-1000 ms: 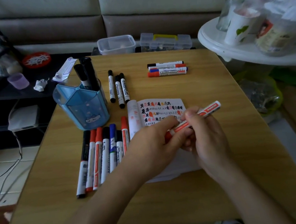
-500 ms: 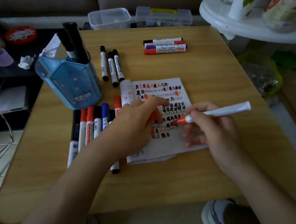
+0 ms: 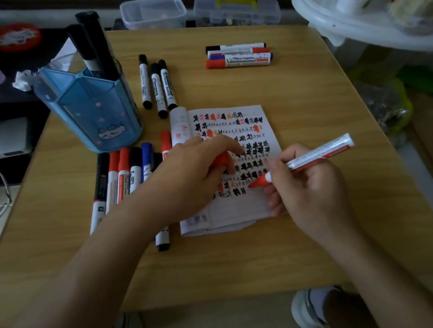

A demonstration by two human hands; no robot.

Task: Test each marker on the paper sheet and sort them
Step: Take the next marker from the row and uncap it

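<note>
The far red-capped marker (image 3: 238,62) reads "WHITEBOARD"; a black marker (image 3: 168,84) reads "WHITEBOARD MARKER".

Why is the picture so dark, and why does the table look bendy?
Head view: dim light dulls the table and paper sheet; the wide-angle lens bows the table's edges; the white stand at upper right looks blurred and brightest.

An uncapped red marker (image 3: 308,158), its white barrel tilted up to the right, is gripped by the right hand (image 3: 312,194) with its tip at the paper sheet (image 3: 241,212), a folded white page covered in rows of black and red test marks. The left hand (image 3: 192,174) holds its red cap (image 3: 220,160). A row of capped markers (image 3: 123,173) lies side by side left of the sheet. Three black markers (image 3: 157,84) and a far group of three (image 3: 238,56) lie beyond it.
</note>
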